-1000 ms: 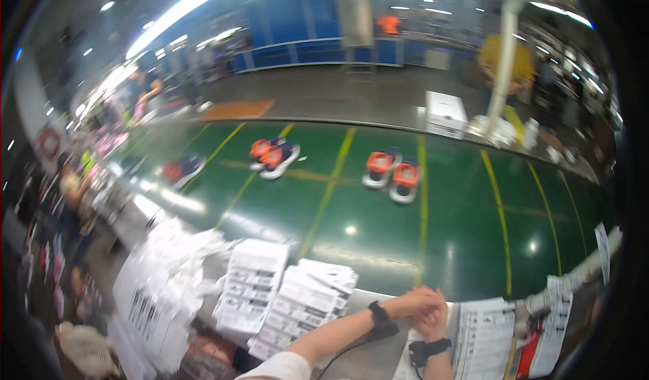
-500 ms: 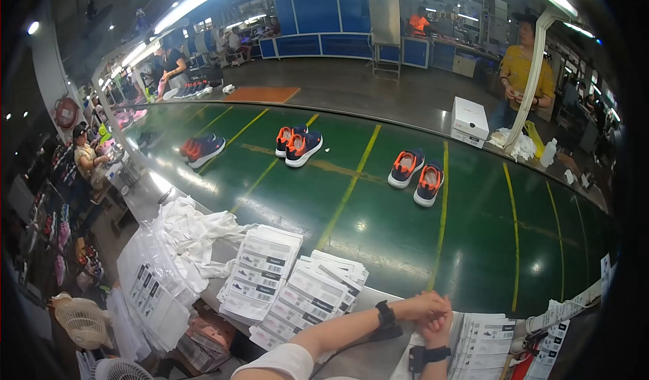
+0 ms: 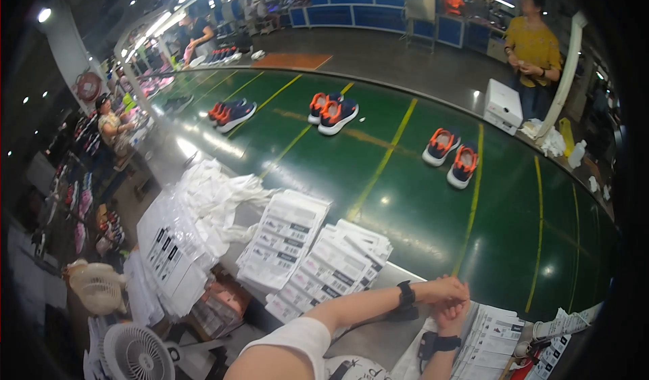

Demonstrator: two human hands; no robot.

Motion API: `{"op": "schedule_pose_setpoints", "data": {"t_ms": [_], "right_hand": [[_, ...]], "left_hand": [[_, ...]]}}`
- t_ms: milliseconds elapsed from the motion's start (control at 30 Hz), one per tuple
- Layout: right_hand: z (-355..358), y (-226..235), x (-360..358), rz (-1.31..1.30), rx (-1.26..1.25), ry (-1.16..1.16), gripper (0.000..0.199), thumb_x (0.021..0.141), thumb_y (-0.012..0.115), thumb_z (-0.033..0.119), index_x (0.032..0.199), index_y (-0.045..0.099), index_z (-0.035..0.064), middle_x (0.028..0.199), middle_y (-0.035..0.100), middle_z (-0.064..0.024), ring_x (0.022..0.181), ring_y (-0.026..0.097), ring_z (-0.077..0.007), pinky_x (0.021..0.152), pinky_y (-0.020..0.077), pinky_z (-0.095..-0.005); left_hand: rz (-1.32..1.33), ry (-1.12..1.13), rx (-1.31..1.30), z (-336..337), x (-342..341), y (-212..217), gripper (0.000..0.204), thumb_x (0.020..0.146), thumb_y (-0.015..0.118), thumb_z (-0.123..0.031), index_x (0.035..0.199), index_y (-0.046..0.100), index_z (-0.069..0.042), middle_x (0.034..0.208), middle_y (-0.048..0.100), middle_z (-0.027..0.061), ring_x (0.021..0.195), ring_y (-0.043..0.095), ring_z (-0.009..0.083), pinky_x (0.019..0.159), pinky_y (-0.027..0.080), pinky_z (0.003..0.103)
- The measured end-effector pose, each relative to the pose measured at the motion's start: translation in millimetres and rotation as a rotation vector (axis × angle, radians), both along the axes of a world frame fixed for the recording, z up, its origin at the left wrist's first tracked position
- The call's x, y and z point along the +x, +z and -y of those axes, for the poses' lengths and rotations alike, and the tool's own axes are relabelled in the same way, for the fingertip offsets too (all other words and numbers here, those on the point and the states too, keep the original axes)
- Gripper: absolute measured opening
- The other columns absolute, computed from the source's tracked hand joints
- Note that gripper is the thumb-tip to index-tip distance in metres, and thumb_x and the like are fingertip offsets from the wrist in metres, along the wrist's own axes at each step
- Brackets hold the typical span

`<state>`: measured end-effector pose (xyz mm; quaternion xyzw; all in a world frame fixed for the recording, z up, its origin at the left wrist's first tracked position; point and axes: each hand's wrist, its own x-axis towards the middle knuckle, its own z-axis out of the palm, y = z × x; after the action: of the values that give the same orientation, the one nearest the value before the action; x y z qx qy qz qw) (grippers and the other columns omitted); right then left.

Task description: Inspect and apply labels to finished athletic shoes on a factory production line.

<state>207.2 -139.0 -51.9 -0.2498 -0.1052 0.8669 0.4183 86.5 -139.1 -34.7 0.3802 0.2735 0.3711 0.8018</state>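
Note:
My left hand (image 3: 441, 289) and my right hand (image 3: 453, 310) are together at the near edge of a green conveyor belt (image 3: 433, 238). Their fingers are closed and pressed against each other; anything between them is hidden. Each wrist wears a dark band. Just left of the hands lie stacks of printed label sheets (image 3: 284, 236), and another stack of printed sheets (image 3: 492, 339) is beside my right wrist. Farther out on the belt stand a navy and orange pair of sneakers (image 3: 451, 157), a second pair of sneakers (image 3: 333, 113) and more sneakers (image 3: 233, 114) to the left.
A crumpled white cloth heap (image 3: 216, 201) and plastic-wrapped sheets (image 3: 172, 251) lie at left. Below are two fans (image 3: 138, 356). Across the belt, a person in a yellow top (image 3: 533, 49) stands by a white box (image 3: 503, 104) and a bottle (image 3: 577, 155).
My view has shifted, so the belt, shoes and sheets appear farther right and higher. My hands stay pressed together near the belt's edge.

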Motion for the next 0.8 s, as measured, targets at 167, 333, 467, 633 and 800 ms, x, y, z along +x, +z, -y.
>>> {"op": "schedule_pose_setpoints", "data": {"t_ms": [167, 333, 467, 633, 800], "right_hand": [[6.9, -13.5, -2.9, 0.068, 0.176, -0.111, 0.041, 0.094, 0.042, 0.034, 0.115, 0.050, -0.0002, 0.103, 0.060, -0.0126, 0.093, 0.059, -0.0220, 0.085, 0.0484, -0.0362], [4.0, -11.5, -6.9, 0.061, -0.003, -0.109, 0.040, 0.093, 0.041, 0.040, 0.110, 0.053, 0.0054, 0.100, 0.060, -0.0127, 0.093, 0.059, -0.0264, 0.080, 0.0509, -0.0390], [2.5, -8.2, -7.5, 0.044, 0.128, -0.048, 0.036, 0.093, 0.041, 0.038, 0.107, 0.054, 0.0075, 0.098, 0.061, -0.0094, 0.087, 0.060, -0.0225, 0.078, 0.0510, -0.0399], [-0.4, -9.1, -2.7, 0.094, 0.002, -0.016, 0.034, 0.092, 0.044, 0.036, 0.105, 0.055, 0.0065, 0.097, 0.062, -0.0086, 0.087, 0.061, -0.0224, 0.078, 0.0508, -0.0410], [-2.1, -9.6, -4.5, 0.078, 0.018, 0.024, 0.031, 0.093, 0.044, 0.033, 0.104, 0.055, 0.0062, 0.096, 0.061, -0.0082, 0.088, 0.059, -0.0213, 0.079, 0.0493, -0.0413]], "left_hand": [[-0.604, 0.281, 0.528, 5.3, 17.9, 13.3, 0.020, 0.075, 0.058, -0.019, 0.071, 0.063, 0.000, 0.063, 0.061, 0.0100, 0.061, 0.058, 0.0186, 0.058, 0.044, 0.030], [-0.781, 0.284, 0.579, 12.7, 26.2, 20.2, 0.014, 0.069, 0.056, -0.012, 0.067, 0.062, 0.001, 0.064, 0.060, 0.0147, 0.063, 0.057, 0.0278, 0.061, 0.044, 0.035], [-0.861, 0.212, 0.835, 24.3, 29.0, 14.7, 0.031, 0.075, 0.058, -0.020, 0.090, 0.056, 0.008, 0.080, 0.062, 0.0219, 0.064, 0.061, 0.0302, 0.063, 0.049, 0.042], [-1.165, 0.380, 1.050, 44.7, 46.6, 41.7, 0.019, 0.070, 0.060, -0.018, 0.075, 0.060, 0.001, 0.074, 0.061, 0.0174, 0.067, 0.059, 0.0299, 0.062, 0.045, 0.038], [0.025, -0.038, 1.152, 63.3, 73.8, 162.4, 0.015, 0.074, 0.055, -0.009, 0.082, 0.060, 0.003, 0.075, 0.058, 0.0198, 0.074, 0.056, 0.0337, 0.066, 0.044, 0.039]]}}
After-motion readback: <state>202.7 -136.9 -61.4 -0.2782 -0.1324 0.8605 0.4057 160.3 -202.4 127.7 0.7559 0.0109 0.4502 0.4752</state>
